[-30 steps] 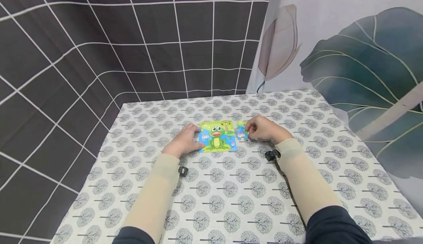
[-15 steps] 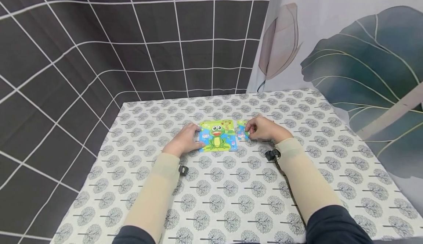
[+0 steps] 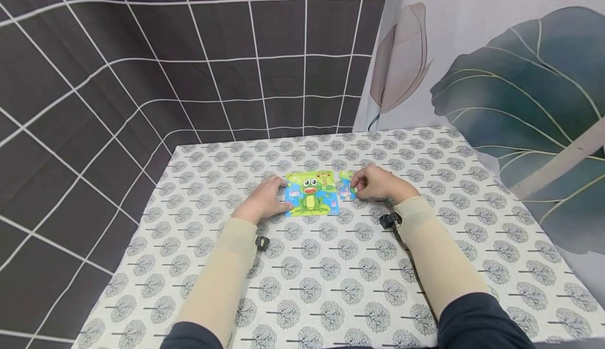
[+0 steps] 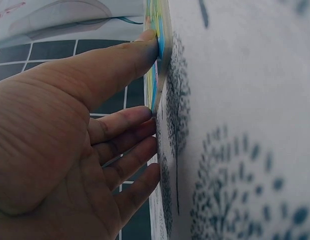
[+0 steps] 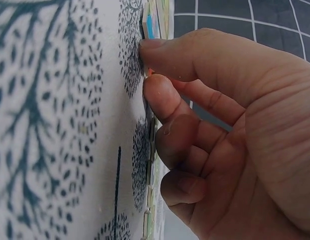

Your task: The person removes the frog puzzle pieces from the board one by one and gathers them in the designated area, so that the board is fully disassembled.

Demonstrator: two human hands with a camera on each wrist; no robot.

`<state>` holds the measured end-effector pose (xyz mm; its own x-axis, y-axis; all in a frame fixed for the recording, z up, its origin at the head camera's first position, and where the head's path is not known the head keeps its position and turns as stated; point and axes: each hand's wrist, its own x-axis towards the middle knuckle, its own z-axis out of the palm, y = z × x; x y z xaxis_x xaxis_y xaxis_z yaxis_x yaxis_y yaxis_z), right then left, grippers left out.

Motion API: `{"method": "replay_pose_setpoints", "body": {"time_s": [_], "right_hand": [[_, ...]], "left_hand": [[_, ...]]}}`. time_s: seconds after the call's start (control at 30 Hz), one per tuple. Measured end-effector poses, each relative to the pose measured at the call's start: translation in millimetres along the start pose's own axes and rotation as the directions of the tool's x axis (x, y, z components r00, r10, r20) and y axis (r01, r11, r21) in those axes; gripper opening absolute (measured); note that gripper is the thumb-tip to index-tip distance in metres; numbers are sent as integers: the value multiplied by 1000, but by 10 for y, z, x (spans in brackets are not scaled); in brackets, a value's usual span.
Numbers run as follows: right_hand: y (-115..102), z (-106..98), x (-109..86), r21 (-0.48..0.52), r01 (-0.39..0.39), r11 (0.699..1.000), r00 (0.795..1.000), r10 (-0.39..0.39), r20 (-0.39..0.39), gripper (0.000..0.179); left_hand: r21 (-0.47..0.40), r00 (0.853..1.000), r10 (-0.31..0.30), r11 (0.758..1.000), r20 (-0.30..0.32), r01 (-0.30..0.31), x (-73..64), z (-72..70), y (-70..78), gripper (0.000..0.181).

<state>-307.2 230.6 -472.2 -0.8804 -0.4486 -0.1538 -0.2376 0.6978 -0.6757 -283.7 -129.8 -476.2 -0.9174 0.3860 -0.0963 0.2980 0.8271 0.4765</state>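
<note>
A frog jigsaw puzzle [image 3: 309, 197] in green, blue and yellow lies flat in the middle of the table. My left hand [image 3: 262, 200] is at its left side, thumb touching the front-left corner and fingers reaching up the left edge. In the left wrist view the left fingers [image 4: 125, 122] are nearly straight, with the index tip right at the puzzle's edge. To the right, across a narrow gap, lies a smaller puzzle section [image 3: 345, 185]. My right hand [image 3: 378, 185] pinches its right side between thumb and curled index finger, the other fingers folded in, hiding part of it.
A white tablecloth [image 3: 326, 275] with grey tree prints covers the table. Thin edges of several more puzzle pieces [image 5: 148, 220] show past the right fingers. A dark gridded curtain [image 3: 264, 49] stands behind and left, a leaf-printed curtain [image 3: 520, 91] at right.
</note>
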Motion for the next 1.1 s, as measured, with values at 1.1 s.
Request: {"method": "replay_pose_setpoints", "body": {"time_s": [1.1], "right_hand": [[-142, 47, 110, -36, 61, 997, 997, -63, -36, 14]], "left_hand": [[23, 999, 29, 999, 16, -29, 15, -19, -16, 75]]}}
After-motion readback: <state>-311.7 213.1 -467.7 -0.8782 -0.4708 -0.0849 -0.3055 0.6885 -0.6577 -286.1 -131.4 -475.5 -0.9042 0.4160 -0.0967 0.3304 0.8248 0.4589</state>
